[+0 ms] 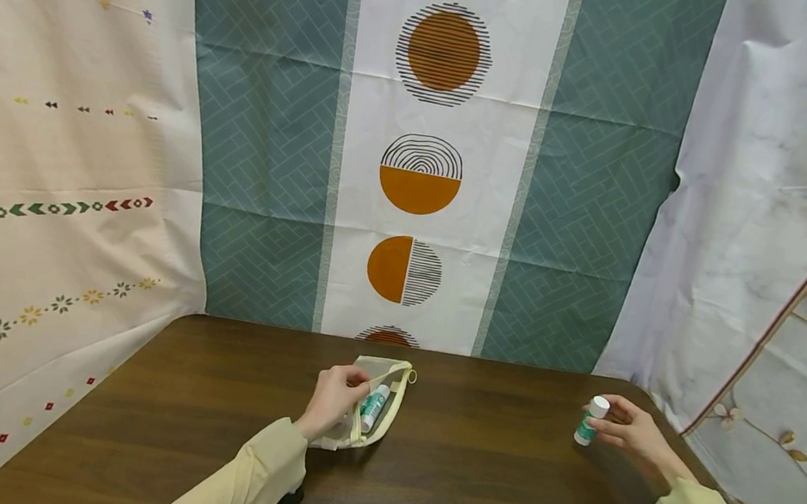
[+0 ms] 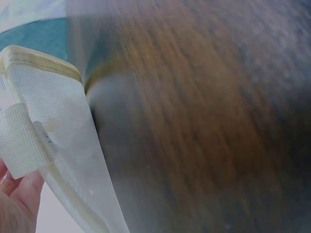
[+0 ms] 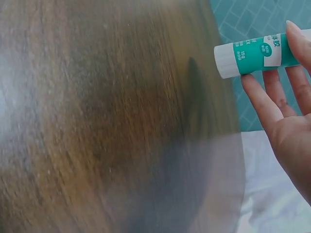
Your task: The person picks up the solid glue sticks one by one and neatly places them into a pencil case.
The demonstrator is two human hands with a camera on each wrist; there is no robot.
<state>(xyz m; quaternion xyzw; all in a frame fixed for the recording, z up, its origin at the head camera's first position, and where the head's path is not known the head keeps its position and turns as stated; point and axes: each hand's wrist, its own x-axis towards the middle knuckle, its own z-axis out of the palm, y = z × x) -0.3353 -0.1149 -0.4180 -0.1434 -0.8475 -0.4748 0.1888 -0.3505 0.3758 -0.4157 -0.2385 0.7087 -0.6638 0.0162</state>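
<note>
My left hand (image 1: 336,399) pinches the near-left edge of a pale yellow mesh zipper pouch (image 1: 389,418), whose mouth gapes on the table. Inside it lies a green-and-white glue stick (image 1: 374,406), with more green showing beside it. In the left wrist view the fingers grip the pouch (image 2: 63,116) near a cream fabric tab (image 2: 22,141). Far to the right, my right hand (image 1: 634,436) holds another glue stick (image 1: 586,430) between thumb and fingers, upright with a slight tilt. Its white end and green label show on the glue stick (image 3: 260,54) in the right wrist view.
The dark brown wooden table (image 1: 466,478) spreads between the two hands. Behind it hangs a teal and white curtain (image 1: 261,184) with orange circles. Patterned cloths close in the left and right sides, the right cloth (image 1: 771,272) close beyond my right hand.
</note>
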